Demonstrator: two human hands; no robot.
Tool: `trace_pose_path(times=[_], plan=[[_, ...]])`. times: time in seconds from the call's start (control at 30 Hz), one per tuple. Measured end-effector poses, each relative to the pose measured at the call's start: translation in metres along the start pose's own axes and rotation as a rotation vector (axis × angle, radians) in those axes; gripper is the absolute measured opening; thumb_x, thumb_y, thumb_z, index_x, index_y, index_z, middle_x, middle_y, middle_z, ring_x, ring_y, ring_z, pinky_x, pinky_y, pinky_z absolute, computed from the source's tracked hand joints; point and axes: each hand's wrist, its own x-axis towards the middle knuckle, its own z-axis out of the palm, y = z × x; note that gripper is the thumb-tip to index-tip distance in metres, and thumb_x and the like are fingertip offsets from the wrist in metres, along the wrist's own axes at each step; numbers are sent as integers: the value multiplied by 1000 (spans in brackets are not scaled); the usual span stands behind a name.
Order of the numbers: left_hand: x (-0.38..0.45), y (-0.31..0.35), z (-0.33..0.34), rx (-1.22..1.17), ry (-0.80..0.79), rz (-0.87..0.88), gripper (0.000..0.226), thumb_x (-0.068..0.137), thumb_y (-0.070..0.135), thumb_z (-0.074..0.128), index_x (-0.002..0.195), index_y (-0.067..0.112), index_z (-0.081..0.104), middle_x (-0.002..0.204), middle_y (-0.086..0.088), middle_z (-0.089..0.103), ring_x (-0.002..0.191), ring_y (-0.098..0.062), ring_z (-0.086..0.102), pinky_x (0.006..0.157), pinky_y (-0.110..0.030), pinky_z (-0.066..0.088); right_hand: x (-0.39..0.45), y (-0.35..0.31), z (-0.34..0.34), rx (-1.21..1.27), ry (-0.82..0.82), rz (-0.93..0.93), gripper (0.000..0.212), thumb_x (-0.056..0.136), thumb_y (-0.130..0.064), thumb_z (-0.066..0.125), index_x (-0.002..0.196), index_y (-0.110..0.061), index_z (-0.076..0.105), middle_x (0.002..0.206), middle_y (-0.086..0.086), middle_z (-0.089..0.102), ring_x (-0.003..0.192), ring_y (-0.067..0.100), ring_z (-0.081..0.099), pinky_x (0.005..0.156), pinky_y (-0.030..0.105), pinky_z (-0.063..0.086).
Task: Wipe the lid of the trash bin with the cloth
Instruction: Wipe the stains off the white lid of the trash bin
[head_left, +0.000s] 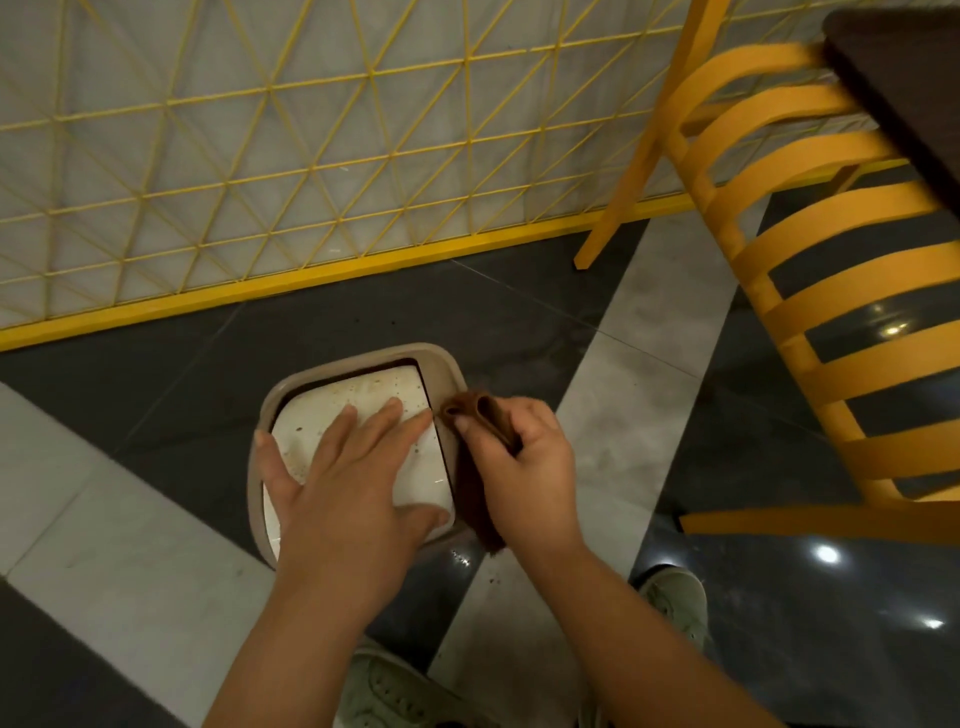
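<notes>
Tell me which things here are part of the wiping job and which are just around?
Part of the job:
beige plastic trash bin
its white flap lid
folded brown cloth
left hand
right hand

Just around:
yellow slatted wooden chair
yellow wire lattice fence
dark wooden table

One bin (358, 358), one cloth (475, 415), two hands.

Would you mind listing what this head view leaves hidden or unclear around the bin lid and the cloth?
- Trash bin: body hidden below its own rim; only the top shows.
- Lid: near half covered by the left hand, so dirt there is unseen.
- Cloth: mostly hidden inside the right hand; whether it touches the rim is unclear.
- Chair: motion-blurred, cut off by the right edge.
</notes>
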Motion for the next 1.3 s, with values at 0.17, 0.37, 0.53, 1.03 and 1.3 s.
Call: trace_pose_path(times=[0.17, 0.37, 0.53, 1.03, 1.3], plan=[[1, 2, 0, 12, 11, -16, 76, 80, 57, 60, 141, 56, 13, 155, 27, 7, 145, -5, -2, 103, -55, -28, 1, 29, 2, -48, 21, 205, 15, 91, -30, 63, 99, -19, 70, 105, -5, 53, 84, -13, 53, 74, 0, 43], [1, 3, 2, 18, 23, -8, 77, 81, 57, 59, 141, 56, 13, 155, 26, 8, 145, -4, 1, 104, -55, -27, -52, 24, -5, -46, 11, 72, 23, 91, -19, 64, 108, -34, 69, 98, -19, 60, 96, 3, 61, 88, 29, 55], [2, 5, 2, 15, 25, -13, 76, 80, 54, 62, 142, 52, 17, 156, 24, 11, 145, -4, 5, 103, -55, -28, -10, 1, 1, -85, 5, -165, 26, 90, -12, 63, 112, -25, 71, 107, -8, 66, 99, -2, 60, 89, 13, 49], [5, 0, 2, -29, -10, -51, 86, 79, 53, 64, 144, 51, 8, 155, 26, 7, 145, -2, -1, 107, -54, -23, 9, -6, 5, -227, -63, -147, 22, 94, -20, 58, 112, -25, 69, 103, -14, 61, 91, -3, 59, 82, 7, 46], [5, 2, -1, -2, -24, -64, 88, 79, 55, 63, 144, 52, 3, 156, 26, 2, 145, -2, -4, 107, -57, -22, 1, 29, 2, -262, -80, 130, 14, 95, -26, 57, 102, -24, 69, 97, -7, 63, 84, 1, 60, 77, 16, 50]])
